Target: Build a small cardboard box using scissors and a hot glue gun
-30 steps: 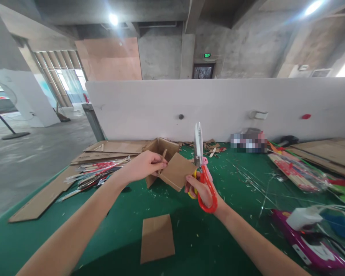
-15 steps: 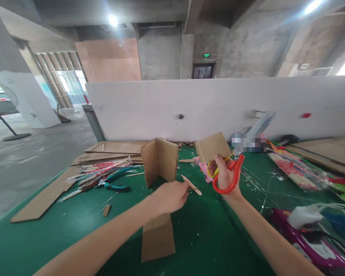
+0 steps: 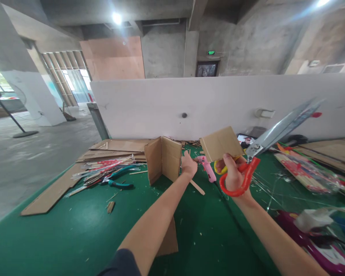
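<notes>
Since half a second ago, the left hand (image 3: pixel 189 163) has been moving toward the bench's far edge and is now reaching just right of the standing folded cardboard (image 3: pixel 171 160), near the nozzle of the pink glue gun (image 3: pixel 209 172); its fingertips are hidden, so I cannot tell whether it is grasping anything. The right hand (image 3: pixel 232 177) is swinging the scissors (image 3: pixel 256 148) rightward, keeping its fingers in their red and yellow handles while also pinching the cardboard square (image 3: pixel 222 143) above the bench. A wooden stick (image 3: pixel 197 188) is lying below the left hand, and teal-handled pliers (image 3: pixel 120 185) are resting toward the bench's left edge. Another cardboard piece (image 3: pixel 169 241) is lying near the close edge, partly behind the left forearm. Beyond the bench, a green sign (image 3: pixel 211 53) is reading "EXIT".
</notes>
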Demonstrator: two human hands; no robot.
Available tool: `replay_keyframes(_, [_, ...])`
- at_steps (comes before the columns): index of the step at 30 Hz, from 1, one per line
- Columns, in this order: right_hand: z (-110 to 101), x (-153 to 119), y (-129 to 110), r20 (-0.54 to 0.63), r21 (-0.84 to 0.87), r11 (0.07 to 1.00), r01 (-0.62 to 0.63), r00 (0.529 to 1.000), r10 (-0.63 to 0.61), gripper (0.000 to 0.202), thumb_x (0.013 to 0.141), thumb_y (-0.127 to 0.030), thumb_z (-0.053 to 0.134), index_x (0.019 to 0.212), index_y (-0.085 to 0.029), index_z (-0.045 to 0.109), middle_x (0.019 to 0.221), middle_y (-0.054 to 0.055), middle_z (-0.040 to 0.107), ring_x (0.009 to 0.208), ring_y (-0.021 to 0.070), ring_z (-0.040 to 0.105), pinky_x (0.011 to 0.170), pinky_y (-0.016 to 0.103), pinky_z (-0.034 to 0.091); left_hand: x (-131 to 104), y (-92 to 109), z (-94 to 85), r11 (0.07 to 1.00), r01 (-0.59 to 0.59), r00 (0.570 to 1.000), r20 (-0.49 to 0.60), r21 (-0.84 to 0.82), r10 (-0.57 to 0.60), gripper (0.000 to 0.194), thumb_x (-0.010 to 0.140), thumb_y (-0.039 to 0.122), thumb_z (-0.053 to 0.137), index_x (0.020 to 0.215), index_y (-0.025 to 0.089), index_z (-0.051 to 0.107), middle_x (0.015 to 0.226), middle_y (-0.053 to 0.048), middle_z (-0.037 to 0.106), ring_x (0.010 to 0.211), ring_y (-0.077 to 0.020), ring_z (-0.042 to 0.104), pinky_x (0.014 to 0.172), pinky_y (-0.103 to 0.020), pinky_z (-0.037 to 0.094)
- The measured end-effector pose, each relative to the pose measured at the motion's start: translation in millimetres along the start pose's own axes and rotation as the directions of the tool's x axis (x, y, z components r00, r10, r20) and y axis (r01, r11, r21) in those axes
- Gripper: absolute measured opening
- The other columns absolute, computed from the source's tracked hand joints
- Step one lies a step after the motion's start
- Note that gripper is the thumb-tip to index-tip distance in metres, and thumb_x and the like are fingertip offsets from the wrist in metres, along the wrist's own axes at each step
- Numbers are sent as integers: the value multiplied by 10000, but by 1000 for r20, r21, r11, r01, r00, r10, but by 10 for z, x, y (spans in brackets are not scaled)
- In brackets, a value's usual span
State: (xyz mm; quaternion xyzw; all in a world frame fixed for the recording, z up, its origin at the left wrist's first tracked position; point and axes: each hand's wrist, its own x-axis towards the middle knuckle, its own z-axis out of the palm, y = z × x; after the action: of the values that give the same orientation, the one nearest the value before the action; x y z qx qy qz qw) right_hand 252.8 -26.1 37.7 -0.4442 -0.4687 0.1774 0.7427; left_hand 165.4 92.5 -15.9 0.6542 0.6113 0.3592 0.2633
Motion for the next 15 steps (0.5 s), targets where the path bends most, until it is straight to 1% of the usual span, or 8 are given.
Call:
replay_keyframes(2, [17, -14, -12, 3, 25, 1000, -13, 1000, 13, 297, 799, -405, 603, 614, -182, 535, 507, -15, 555, 456, 116, 536, 480, 262, 445, 39, -51, 28, 999, 18, 999, 37, 41, -20, 346, 789, 106, 535, 1135, 92, 533, 1128, -220, 584, 1067, -276, 597, 881, -337, 458])
replay_keyframes(4, [33, -22, -13, -2, 47, 999, -23, 1000, 23, 292, 798, -397, 601, 611, -185, 530, 498, -18, 557, 440, 113, 531, 472, 260, 448, 55, -83, 51, 997, 22, 998, 56, 77, -26, 259, 787, 115, 544, 1043, 91, 575, 1099, -222, 588, 1024, -277, 614, 857, -339, 466])
replay_keyframes(5, [37, -24, -11, -3, 51, 998, -26, 1000, 26, 296, 799, -396, 599, 603, -186, 527, 491, -19, 556, 434, 113, 530, 470, 261, 451, 55, -89, 57, 996, 19, 998, 54, 92, -24, 236, 798, 122, 533, 1028, 94, 578, 1091, -216, 588, 1015, -271, 616, 853, -336, 466])
replay_keyframes(8, [36, -24, -1, -3, 54, 998, -30, 1000, 30, 311, 798, -399, 599, 583, -189, 522, 477, -21, 554, 431, 114, 531, 470, 262, 457, 9, -76, 48, 991, 6, 1000, 18, 134, -8, 219, 856, 144, 457, 1043, 103, 562, 1063, -193, 587, 1004, -252, 611, 854, -330, 462])
replay_keyframes(11, [24, -13, 10, -17, 51, 998, -20, 1000, 21, 303, 790, -389, 608, 584, -183, 524, 473, -24, 554, 439, 118, 544, 487, 265, 464, -110, -11, -1, 983, -24, 999, -28, 182, 30, 302, 934, 188, 301, 1117, 92, 521, 1094, -201, 557, 1005, -241, 595, 855, -332, 458])
replay_keyframes(13, [19, 3, 12, -38, 79, 997, 8, 999, -5, 298, 787, -382, 607, 586, -178, 523, 470, -24, 558, 435, 122, 549, 492, 267, 466, -211, 70, -52, 972, -83, 996, -25, 221, 90, 371, 955, 199, 213, 1160, 81, 499, 1133, -213, 532, 1010, -230, 582, 871, -331, 450])
replay_keyframes(14, [20, 16, 8, -52, 102, 994, 27, 998, -22, 287, 784, -379, 606, 595, -177, 529, 467, -26, 559, 430, 124, 549, 490, 268, 465, -262, 122, -81, 961, -128, 991, -5, 244, 133, 379, 954, 194, 212, 1180, 73, 493, 1151, -218, 523, 1019, -230, 573, 888, -337, 441])
replay_keyframes(15, [22, 30, -2, -73, 130, 990, 51, 996, -42, 273, 779, -376, 606, 607, -176, 535, 462, -29, 558, 422, 126, 546, 482, 268, 461, -310, 179, -112, 945, -185, 983, 32, 268, 183, 362, 944, 186, 255, 1183, 70, 500, 1160, -221, 522, 1037, -239, 562, 909, -353, 429])
